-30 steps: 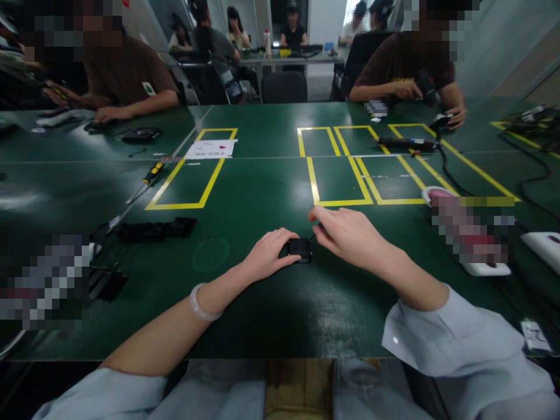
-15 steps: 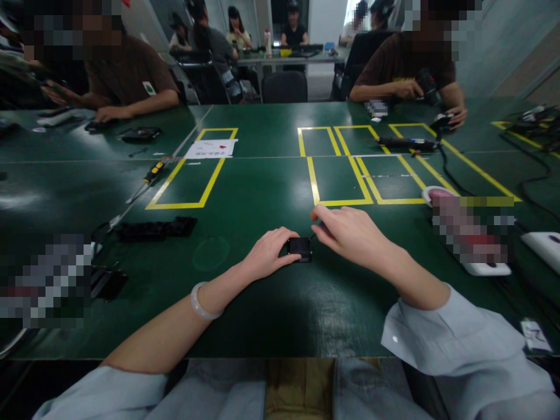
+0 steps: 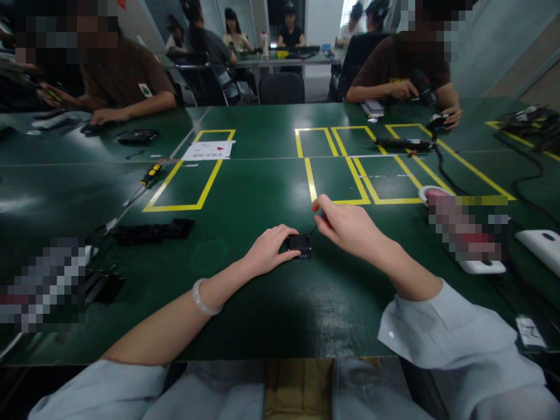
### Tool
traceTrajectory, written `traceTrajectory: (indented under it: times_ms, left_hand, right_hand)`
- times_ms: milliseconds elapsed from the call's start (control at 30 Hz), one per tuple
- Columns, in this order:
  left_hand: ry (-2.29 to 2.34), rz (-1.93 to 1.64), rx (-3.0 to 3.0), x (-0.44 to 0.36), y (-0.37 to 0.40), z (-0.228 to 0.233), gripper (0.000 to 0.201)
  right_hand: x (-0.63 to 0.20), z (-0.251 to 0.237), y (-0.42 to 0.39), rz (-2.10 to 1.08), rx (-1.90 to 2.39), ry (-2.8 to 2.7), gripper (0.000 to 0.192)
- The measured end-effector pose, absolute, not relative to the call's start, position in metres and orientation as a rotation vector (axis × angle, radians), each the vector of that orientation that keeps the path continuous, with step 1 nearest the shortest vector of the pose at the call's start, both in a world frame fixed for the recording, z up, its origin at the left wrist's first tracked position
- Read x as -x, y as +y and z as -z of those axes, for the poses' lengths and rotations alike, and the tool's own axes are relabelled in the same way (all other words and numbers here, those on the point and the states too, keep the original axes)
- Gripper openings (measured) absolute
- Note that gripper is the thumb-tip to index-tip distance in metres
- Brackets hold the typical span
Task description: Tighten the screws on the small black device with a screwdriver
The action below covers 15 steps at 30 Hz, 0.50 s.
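A small black box (image 3: 300,246) lies on the green table in front of me. My left hand (image 3: 268,249) is closed around its left side, fingers at the far edge and thumb along the near edge. From the box's far right corner a thin dark piece (image 3: 312,231) runs up to my right hand (image 3: 345,221), whose thumb and forefinger pinch it. Whether this is a cable or a slim tool, I cannot tell; most of it is hidden in the fingers.
Black parts (image 3: 153,230) and a yellow-black screwdriver (image 3: 151,174) lie to the left. Yellow tape rectangles (image 3: 341,202) and a paper sheet (image 3: 209,150) mark the table. Rightward are a blurred pink-and-white device (image 3: 483,267) and a black pen-shaped tool (image 3: 405,143). Co-workers sit opposite.
My right hand has risen slightly away from the box, showing more of the thin dark piece. My left hand keeps its hold on the box. The view has shifted a little.
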State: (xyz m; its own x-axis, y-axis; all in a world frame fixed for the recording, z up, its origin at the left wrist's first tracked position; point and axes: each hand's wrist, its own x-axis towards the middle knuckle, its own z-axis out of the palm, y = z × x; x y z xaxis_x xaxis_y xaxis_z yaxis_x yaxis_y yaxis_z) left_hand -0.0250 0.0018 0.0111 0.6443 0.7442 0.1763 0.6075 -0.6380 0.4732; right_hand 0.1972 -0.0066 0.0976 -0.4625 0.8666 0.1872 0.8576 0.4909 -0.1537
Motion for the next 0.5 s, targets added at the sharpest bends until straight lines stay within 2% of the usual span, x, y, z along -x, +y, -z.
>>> traceTrajectory:
  times_ms: [500]
  left_hand:
    - [1.076,-0.49,-2.501,0.0213,0.0106,-0.0113,0.038]
  right_hand:
    - [-0.2009,-0.0954,-0.001,-0.046,1.494,-2.458,0.024]
